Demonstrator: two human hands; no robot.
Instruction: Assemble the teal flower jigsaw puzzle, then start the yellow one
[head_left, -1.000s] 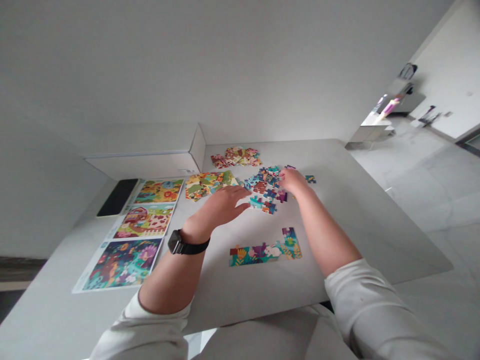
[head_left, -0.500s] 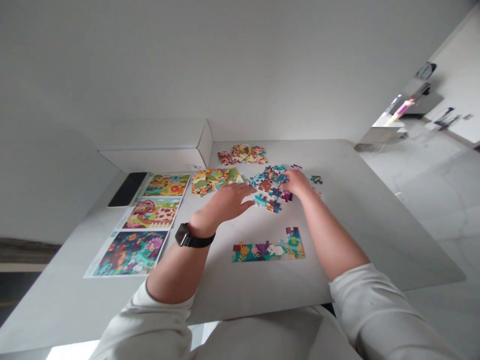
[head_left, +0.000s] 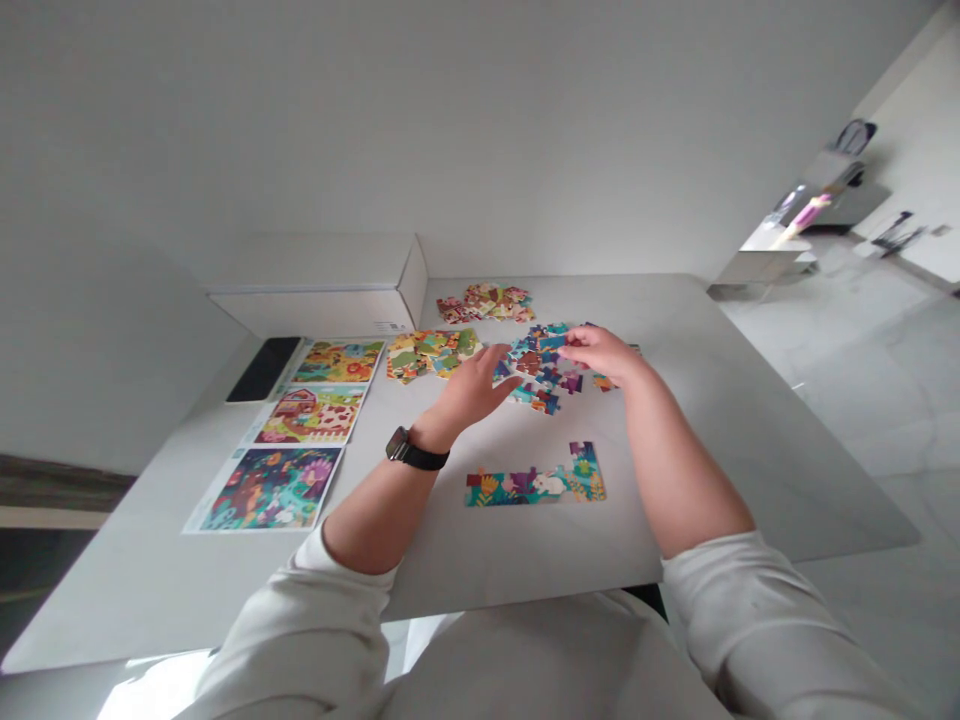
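A loose heap of blue, teal and brown puzzle pieces (head_left: pixel 531 362) lies in the middle of the white table. At its right side my right hand (head_left: pixel 600 352) is closed, thumb and fingertips pinching a blue puzzle piece (head_left: pixel 552 342) over the heap. On the left, my left hand (head_left: pixel 480 385) rests open, its thumb apart from the fingers, by the heap's edge. Nearer to me lies a joined puzzle strip (head_left: pixel 534 486) with a white rabbit and plants, one piece rising at its right end.
Two other piles, the yellow-green puzzle pieces (head_left: pixel 424 352) and the red-and-tan puzzle pieces (head_left: pixel 487 302), lie farther back. A printed picture sheet (head_left: pixel 238 465), a black phone (head_left: pixel 264 370) and a white box (head_left: pixel 315 308) are at left. A wall rises behind the table (head_left: pixel 720 430).
My right hand has swung its fingers up and left over the heap, uncovering pieces beneath it. My left hand has shifted slightly right. The view has moved a little.
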